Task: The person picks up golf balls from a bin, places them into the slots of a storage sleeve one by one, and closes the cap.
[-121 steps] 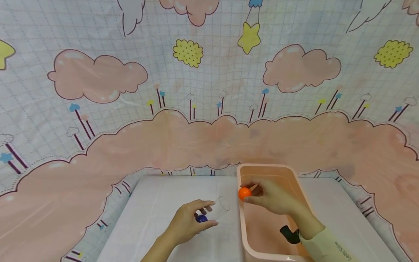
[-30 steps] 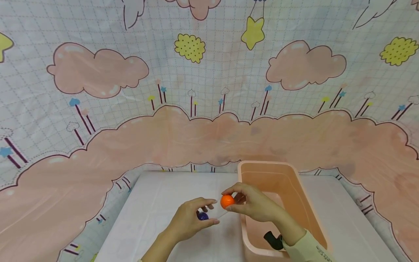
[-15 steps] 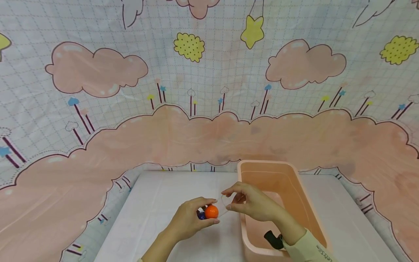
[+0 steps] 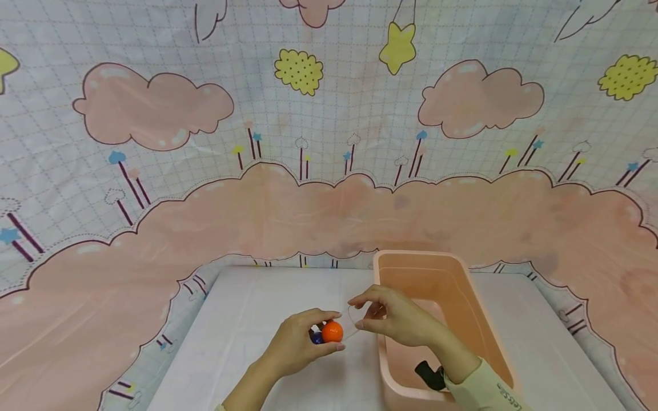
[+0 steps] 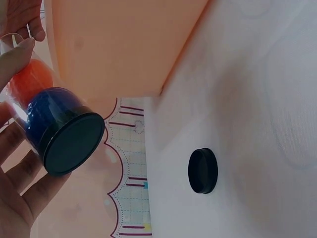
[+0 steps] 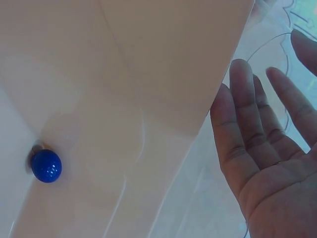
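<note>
My left hand (image 4: 298,349) grips a clear tube (image 4: 351,326), tilted above the white table with its open end toward the right. An orange ball (image 4: 332,331) lies inside, against a dark blue ball (image 5: 52,110) deeper in. A black cap (image 5: 75,144) closes the tube's lower end in the left wrist view. At the open rim is my right hand (image 4: 406,317), holding nothing, its fingers loosely bent and spread; whether they touch the rim I cannot tell.
A peach plastic bin (image 4: 382,359) stands beneath the right forearm. Inside it, the right wrist view shows a blue ball (image 6: 46,165). Another black cap (image 5: 203,171) lies on the table (image 4: 267,291). A dark bent device (image 4: 430,375) sits at the right wrist.
My right hand has carried the orange ball from over the bin leftward to the tube and let it go; the ball now rests inside against the blue one. The left hand has barely moved.
</note>
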`<state>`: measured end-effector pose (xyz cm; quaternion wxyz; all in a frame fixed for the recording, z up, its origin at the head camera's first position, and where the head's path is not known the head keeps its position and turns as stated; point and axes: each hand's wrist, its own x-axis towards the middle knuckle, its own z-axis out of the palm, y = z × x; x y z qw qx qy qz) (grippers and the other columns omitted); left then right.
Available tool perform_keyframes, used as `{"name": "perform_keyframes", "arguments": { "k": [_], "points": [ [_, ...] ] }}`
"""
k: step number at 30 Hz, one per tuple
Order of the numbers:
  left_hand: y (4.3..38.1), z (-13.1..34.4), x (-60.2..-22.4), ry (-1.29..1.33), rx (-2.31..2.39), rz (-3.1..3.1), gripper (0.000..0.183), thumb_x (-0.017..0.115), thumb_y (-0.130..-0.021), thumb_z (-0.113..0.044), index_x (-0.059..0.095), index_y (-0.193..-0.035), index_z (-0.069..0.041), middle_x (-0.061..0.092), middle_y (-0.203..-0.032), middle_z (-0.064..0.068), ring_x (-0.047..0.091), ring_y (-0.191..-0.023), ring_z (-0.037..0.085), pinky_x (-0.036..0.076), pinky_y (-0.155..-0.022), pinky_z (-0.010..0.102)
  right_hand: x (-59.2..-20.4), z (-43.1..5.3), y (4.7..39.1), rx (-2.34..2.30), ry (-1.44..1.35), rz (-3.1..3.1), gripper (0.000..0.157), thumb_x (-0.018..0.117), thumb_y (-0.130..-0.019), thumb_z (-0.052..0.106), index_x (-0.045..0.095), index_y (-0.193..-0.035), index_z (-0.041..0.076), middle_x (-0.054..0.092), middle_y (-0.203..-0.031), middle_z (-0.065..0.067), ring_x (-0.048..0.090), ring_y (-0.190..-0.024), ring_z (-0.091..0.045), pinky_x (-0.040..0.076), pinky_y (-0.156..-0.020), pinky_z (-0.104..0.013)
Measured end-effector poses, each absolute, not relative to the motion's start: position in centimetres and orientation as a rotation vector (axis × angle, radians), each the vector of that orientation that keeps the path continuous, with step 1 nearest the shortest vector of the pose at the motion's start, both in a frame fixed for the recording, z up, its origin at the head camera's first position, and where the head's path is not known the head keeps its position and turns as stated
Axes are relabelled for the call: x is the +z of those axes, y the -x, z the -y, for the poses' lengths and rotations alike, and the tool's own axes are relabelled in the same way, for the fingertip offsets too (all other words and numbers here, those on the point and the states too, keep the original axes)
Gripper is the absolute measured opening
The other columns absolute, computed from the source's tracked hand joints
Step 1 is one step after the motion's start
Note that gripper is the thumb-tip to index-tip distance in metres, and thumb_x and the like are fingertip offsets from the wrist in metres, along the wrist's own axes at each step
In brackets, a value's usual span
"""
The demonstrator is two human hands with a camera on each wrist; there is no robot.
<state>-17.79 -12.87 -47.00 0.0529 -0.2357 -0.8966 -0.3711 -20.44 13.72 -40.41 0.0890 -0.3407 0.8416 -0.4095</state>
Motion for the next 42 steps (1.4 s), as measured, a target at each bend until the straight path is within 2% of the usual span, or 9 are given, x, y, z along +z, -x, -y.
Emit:
{"name": "perform_keyframes", "arguments": {
  "k": [27,42],
  "points": [
    [17.7,13.1,-47.2,0.704,-1.141,2.746,0.055,0.084,-0.082,-0.054,0.070,-0.131,-0.033,0.073,-0.119,-0.013,0.062,-0.089,0.001,0.057,-0.081,0.021,-39.7,-14.3,20.4,-1.241,0.959,-2.488,0.037,0.077,-0.095,0.026,0.070,-0.130,0.016,0.068,-0.121,-0.004,0.067,-0.095,-0.011,0.058,-0.086,-0.023],
    [17.9,13.1,-47.4,0.698,-1.144,2.732,0.056,0.083,-0.082,-0.056,0.070,-0.131,-0.033,0.072,-0.120,-0.015,0.061,-0.089,0.000,0.057,-0.079,0.020,-38.9,-16.6,22.3,-1.235,0.859,-2.556,0.034,0.074,-0.098,0.026,0.070,-0.129,0.014,0.071,-0.116,-0.006,0.064,-0.094,-0.019,0.058,-0.081,-0.027]
  ]
}}
